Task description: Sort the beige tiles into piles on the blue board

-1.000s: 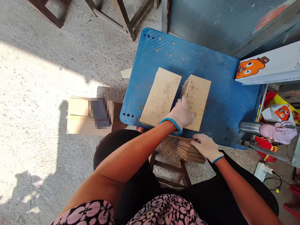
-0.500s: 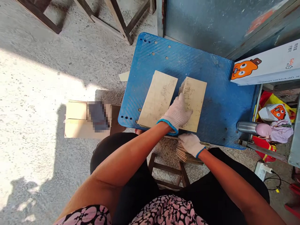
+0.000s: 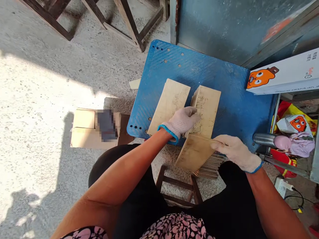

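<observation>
On the blue board (image 3: 236, 99), my left hand (image 3: 180, 121) rests open against the right stack (image 3: 208, 106). My right hand (image 3: 235, 151) pinches 1 sheet (image 3: 194, 152) over the board's near edge, with bare blue to the right.

On the table (image 3: 236, 99), the left stack (image 3: 168, 101) lies just beside the right stack (image 3: 209, 103); a loose board (image 3: 194, 151) hangs at the near edge; a carton (image 3: 83, 131) sits left on the floor (image 3: 50, 83).

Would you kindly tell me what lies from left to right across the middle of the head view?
Brown cardboard box on the floor, left stack of pale wooden boards on the blue table, right stack of pale wooden boards, white-gloved right hand with its grip on a loose wooden board, shiny steel flask, lilac cloth bundle.
</observation>
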Demonstrator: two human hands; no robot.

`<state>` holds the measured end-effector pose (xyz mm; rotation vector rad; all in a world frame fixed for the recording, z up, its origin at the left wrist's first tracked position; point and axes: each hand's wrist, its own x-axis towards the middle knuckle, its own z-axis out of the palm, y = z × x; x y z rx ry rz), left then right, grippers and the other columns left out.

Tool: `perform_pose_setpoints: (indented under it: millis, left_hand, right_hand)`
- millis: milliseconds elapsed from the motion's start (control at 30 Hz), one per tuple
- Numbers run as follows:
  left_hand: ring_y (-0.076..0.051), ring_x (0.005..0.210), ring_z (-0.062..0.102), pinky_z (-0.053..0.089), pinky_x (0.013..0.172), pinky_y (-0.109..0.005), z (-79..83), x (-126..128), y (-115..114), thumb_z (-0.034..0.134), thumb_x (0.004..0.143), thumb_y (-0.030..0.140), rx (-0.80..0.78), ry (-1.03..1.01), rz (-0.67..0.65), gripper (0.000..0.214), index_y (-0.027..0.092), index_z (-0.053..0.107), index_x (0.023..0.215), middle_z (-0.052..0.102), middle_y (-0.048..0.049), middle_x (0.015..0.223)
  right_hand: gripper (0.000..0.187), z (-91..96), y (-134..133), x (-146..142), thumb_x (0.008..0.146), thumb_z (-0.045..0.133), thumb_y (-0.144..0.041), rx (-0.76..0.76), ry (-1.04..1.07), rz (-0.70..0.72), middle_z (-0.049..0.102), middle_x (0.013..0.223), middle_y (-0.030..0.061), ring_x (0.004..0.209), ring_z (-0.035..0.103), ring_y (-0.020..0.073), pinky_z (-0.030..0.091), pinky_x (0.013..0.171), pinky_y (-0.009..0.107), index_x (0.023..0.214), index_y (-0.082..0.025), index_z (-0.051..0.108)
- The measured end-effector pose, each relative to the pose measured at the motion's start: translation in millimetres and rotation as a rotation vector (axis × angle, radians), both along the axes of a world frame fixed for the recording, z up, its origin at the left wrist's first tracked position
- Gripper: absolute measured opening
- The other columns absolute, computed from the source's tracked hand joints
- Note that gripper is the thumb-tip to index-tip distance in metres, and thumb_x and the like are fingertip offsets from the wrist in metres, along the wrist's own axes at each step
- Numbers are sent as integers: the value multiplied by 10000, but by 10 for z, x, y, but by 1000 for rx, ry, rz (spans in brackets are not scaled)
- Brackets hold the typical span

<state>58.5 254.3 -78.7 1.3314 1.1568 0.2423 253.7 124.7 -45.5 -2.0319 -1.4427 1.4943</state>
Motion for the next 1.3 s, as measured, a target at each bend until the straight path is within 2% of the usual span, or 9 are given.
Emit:
perform_pose_setpoints:
  millis: [133, 200, 333, 500, 700, 800, 967, 1167, 1300]
  left_hand:
    - [-137, 598, 541, 427, 566, -258, 72, 52, -41, 491, 911, 483, -232, -156, -35, 382, 161, 650, 783, 624, -34, 675]
    - [-133, 567, 520, 394, 521, -247, 92, 84, -86, 487, 908, 532, -316, -192, -17, 432, 167, 633, 729, 607, -38, 642]
    - [-141, 655, 567, 438, 563, -227, -42, 190, -179, 605, 855, 447, -337, -279, 67, 309, 154, 652, 769, 648, -41, 704]
    - [-150, 687, 606, 507, 630, -252, -310, 366, -166, 611, 840, 381, -329, -351, 275, 228, 161, 643, 787, 647, -23, 694]
    - [-168, 696, 603, 494, 610, -250, -415, 474, 27, 596, 848, 414, -282, -139, 307, 265, 158, 654, 815, 622, -23, 652]
    - [-166, 710, 599, 471, 610, -241, -442, 535, 93, 562, 864, 373, -208, -42, 270, 240, 157, 654, 810, 633, -31, 687]
    - [-176, 763, 603, 445, 642, -253, -404, 615, 162, 484, 881, 271, -44, 117, 214, 199, 163, 638, 818, 670, -58, 794]
    - [-213, 814, 609, 441, 699, -305, -243, 556, 239, 459, 896, 259, 165, 350, -9, 189, 178, 615, 826, 669, -79, 857]
    - [-254, 965, 613, 470, 791, -331, -112, 514, 263, 521, 888, 277, 327, 446, 6, 163, 183, 608, 988, 663, -100, 965]
  right_hand:
    - [380, 97, 275, 253, 633, 766, -558, 47, 259, -455, 543, 555, -7, 528, 488, 156, 368, 490, 284, 634, -209, 616]
    - [349, 73, 389, 353, 604, 803, -497, 110, 307, -607, 514, 533, -20, 482, 455, 135, 321, 442, 267, 633, -217, 597]
    - [310, -82, 586, 436, 617, 796, -446, 275, 332, -744, 522, 536, -24, 479, 456, 129, 318, 437, 263, 640, -217, 588]
    - [312, -319, 766, 249, 674, 745, -466, 431, 365, -913, 469, 524, -57, 492, 427, 114, 365, 487, 266, 656, -215, 562]
    - [385, -676, 743, 109, 666, 752, -412, 456, 286, -913, 707, 842, 28, 756, 620, 172, 508, 708, 320, 955, -164, 695]
    - [452, -814, 735, 134, 642, 775, -395, 463, 242, -909, 731, 998, 67, 932, 647, 216, 513, 869, 391, 1018, -155, 697]
    - [459, -862, 789, 139, 626, 813, -362, 478, 337, -912, 721, 1116, 86, 1035, 640, 245, 489, 950, 424, 1041, -188, 722]
    - [436, -873, 800, 123, 584, 852, -343, 461, 446, -1022, 733, 1062, 63, 967, 651, 224, 508, 908, 406, 982, -203, 742]
    - [409, -870, 806, 122, 563, 861, -329, 467, 537, -1044, 730, 865, 35, 757, 642, 173, 533, 710, 337, 930, -196, 740]
